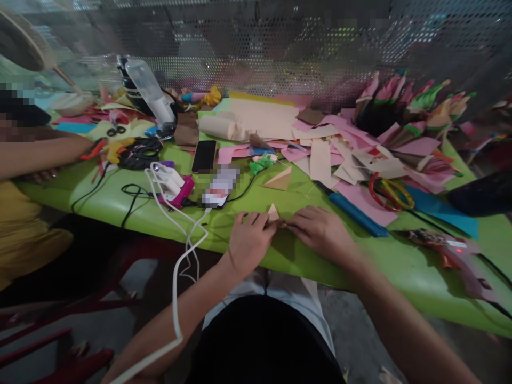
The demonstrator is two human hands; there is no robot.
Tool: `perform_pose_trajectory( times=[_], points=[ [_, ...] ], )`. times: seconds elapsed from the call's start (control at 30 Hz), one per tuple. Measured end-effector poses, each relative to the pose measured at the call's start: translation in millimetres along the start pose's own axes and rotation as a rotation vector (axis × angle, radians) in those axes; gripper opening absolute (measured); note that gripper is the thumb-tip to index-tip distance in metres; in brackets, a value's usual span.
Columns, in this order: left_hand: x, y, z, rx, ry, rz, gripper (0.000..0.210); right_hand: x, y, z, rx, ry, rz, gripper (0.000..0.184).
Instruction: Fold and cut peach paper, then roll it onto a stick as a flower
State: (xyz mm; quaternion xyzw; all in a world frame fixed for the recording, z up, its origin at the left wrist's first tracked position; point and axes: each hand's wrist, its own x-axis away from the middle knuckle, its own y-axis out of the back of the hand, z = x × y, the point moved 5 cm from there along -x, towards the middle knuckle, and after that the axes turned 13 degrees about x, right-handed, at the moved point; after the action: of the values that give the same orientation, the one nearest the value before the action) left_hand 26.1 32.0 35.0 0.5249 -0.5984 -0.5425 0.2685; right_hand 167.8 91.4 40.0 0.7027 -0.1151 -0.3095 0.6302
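In the head view, with the hands taken as the clock's centre and the far side of the table (pixel 420 290) as 12 o'clock, a small piece of peach paper (pixel 272 212) is held low over the near edge of the green top. It is pinched from one side by the left hand (pixel 250 237), fingers curled, and its brownish end appears to be nipped by the fingertips of the right hand (pixel 320 229); most of it is hidden by the fingers. By appearance, folding or rolling is the step in hand, and a firm pinch on both ends seems to be called for so that the shape is not lost.

At 12 o'clock a folded paper triangle (pixel 280 180) is seen, with pink paper scraps (pixel 352 133) heaped towards 1 o'clock. At 3 o'clock a blue-handled tool (pixel 358 213) is placed just beside the right hand, and beyond it a glue gun (pixel 460 261) with a red light lit. A lit phone (pixel 221 186) is found towards 10 o'clock. The left forearm is crossed by a white charging cable (pixel 174 288), by which reaching could be hampered; the right hand could be obstructed by the blue-handled tool.
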Motion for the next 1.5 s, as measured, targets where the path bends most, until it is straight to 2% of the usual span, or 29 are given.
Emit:
perform_pose_trajectory(
  times=[0.13,0.23,0.43,0.53,0.63,0.8,0.87,1.03,1.17,1.33,1.5],
  points=[
    [-2.3,-0.5,1.7,-0.011,0.014,0.029,0.029,5.1,4.6,-9.7,-0.052,-0.094,-0.078,0.021],
    [-3.3,0.3,2.5,-0.02,0.026,0.068,0.033,13.6,8.8,-1.9,-0.052,-0.102,-0.135,0.025],
    [-3.5,0.8,2.5,-0.007,0.043,0.099,0.036,26.2,3.6,27.2,0.086,-0.021,-0.087,0.034],
    [-2.3,0.1,3.1,0.009,0.047,0.088,0.039,27.4,0.0,33.3,0.153,-0.03,-0.072,0.037],
    [1.6,0.4,5.7,0.037,0.034,0.055,0.04,26.1,-1.7,34.8,0.168,-0.052,-0.051,0.038],
    [15.7,6.6,13.6,0.065,0.05,-0.105,0.034,22.0,-1.5,33.0,0.154,-0.078,-0.033,0.039],
    [20.8,6.8,12.9,0.052,0.032,-0.127,0.033,20.9,-1.8,31.9,0.152,-0.079,-0.033,0.039],
    [21.4,0.1,7.1,-0.003,-0.022,-0.033,0.04,19.1,-5.3,27.9,0.127,-0.086,-0.018,0.039],
    [15.3,-2.5,8.7,-0.012,-0.015,0.031,0.044,15.6,-8.8,21.5,0.069,-0.149,-0.027,0.038],
    [10.8,-1.3,11.7,0.003,-0.013,0.059,0.045,15.4,-11.7,11.7,-0.017,-0.201,-0.037,0.04],
    [8.1,1.6,12.5,-0.002,-0.026,0.052,0.043,24.8,-5.9,11.6,0.036,-0.233,-0.078,0.04]
  ],
)
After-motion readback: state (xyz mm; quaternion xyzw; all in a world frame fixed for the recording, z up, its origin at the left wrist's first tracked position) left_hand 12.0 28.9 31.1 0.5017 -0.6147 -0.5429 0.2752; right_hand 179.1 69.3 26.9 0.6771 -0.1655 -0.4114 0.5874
